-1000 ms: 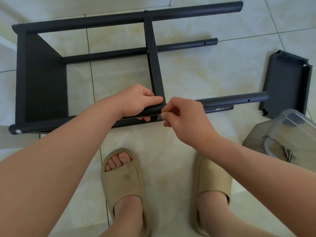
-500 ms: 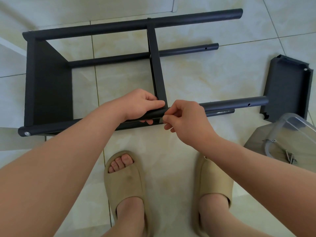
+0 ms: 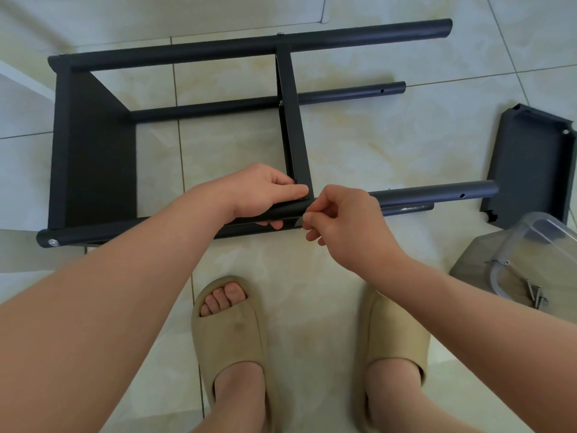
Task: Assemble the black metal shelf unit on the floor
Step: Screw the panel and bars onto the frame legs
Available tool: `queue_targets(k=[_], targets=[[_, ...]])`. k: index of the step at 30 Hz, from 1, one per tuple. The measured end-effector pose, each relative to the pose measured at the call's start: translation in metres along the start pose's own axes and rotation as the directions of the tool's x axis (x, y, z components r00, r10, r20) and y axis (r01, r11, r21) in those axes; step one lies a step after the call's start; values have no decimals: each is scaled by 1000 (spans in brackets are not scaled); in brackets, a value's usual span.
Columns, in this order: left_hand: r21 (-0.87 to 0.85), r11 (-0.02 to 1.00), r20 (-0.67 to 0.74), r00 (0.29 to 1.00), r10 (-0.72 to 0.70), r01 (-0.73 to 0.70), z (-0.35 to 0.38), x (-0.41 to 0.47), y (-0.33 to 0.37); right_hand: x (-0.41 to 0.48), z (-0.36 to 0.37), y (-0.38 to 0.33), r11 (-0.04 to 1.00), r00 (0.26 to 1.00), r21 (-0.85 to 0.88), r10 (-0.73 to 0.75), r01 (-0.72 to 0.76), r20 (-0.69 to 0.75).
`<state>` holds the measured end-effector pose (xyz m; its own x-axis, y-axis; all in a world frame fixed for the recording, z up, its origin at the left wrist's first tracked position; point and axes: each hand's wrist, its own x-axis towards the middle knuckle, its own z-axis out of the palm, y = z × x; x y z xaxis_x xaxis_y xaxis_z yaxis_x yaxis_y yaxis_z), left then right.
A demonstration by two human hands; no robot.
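The black metal shelf unit [image 3: 93,145] lies on its side on the tiled floor, with long round posts running left to right. One shelf panel closes its left end and a middle shelf panel [image 3: 293,120] stands across the posts. My left hand [image 3: 265,195] grips the near post [image 3: 437,195] where the middle panel meets it. My right hand [image 3: 340,223] pinches a small fastener against the post just right of that joint; the fastener itself is barely visible. A loose shelf panel [image 3: 527,164] lies at the right.
A clear plastic box [image 3: 543,245] stands at the right edge on a grey mat, with several screws [image 3: 535,296] beside it. My feet in beige slippers [image 3: 234,332] stand just below the near post. A white edge shows at far left.
The view has shifted slightly, so the shelf unit sits a little lower and to the right in the frame. Both hands stay at the same joint; the right fingers have shifted slightly on the fastener.
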<state>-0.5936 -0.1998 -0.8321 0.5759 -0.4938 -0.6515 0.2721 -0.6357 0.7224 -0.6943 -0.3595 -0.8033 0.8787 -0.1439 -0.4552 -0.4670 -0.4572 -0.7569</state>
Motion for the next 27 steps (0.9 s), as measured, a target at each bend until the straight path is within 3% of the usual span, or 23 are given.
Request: queue_targets(k=[4, 7, 9, 11, 21, 27], targets=[[-15, 1000, 9, 1000, -2, 2, 0, -1, 1, -2, 3, 1, 993, 999, 108, 44, -42, -15], [-34, 999, 7, 1000, -6, 7, 1, -2, 2, 2, -3, 0, 978, 998, -199, -62, 56, -28], [-74, 997, -3, 1000, -18, 17, 2, -1, 2, 5, -5, -1, 870, 985, -471, -169, 144, -13], [-108, 994, -29, 999, -26, 23, 3, -1, 3, 6, -6, 0, 789, 969, -581, -248, 200, -3], [-64, 997, -116, 992, -39, 32, 10, -4, 10, 31, -24, 10, 685, 921, -639, -377, 349, 98], [130, 992, -326, 944, 47, -5, 7, -5, 14, 48, -20, 0, 569, 890, -720, -429, 398, 153]])
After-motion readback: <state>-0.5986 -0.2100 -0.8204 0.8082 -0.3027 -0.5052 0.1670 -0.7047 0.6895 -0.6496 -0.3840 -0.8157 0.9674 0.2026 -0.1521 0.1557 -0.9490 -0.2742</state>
